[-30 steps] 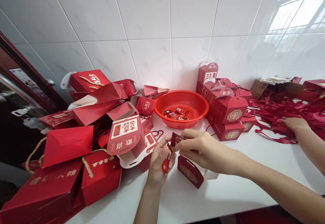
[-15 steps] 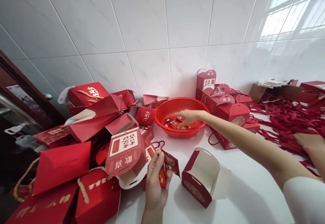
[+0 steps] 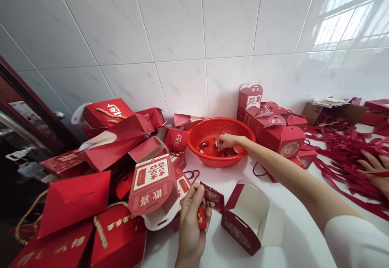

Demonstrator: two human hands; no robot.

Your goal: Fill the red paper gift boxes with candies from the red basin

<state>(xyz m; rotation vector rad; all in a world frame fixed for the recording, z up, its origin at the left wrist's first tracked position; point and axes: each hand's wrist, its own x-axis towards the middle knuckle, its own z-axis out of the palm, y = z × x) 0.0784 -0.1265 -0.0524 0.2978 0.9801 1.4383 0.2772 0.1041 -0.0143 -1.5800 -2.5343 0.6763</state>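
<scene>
My left hand point(image 3: 193, 214) is closed around several wrapped candies; a small red one point(image 3: 201, 218) and a dark red printed packet point(image 3: 214, 197) stick out past the fingers. Reaching across the table, my right hand point(image 3: 227, 141) is down inside a red plastic basket point(image 3: 221, 162), fingers pinched on a wrapped candy point(image 3: 217, 144). More wrapped candies point(image 3: 204, 144) lie in the basket's bottom. An open dark red gift box point(image 3: 243, 229) with a pale inside stands just right of my left hand, touching or nearly touching the packet.
Red gift boxes point(image 3: 101, 160) with rope handles are heaped on the left. Folded boxes point(image 3: 288, 142) stand in a row by the tiled wall. At the right, another person's hand point(image 3: 375, 166) touches a pile of dark red ribbons point(image 3: 343, 154), near a cardboard box point(image 3: 349, 112).
My right hand, blurred in the basket before, now pinches a candy there. The other person's hand has spread over the ribbons. The view has shifted slightly.
</scene>
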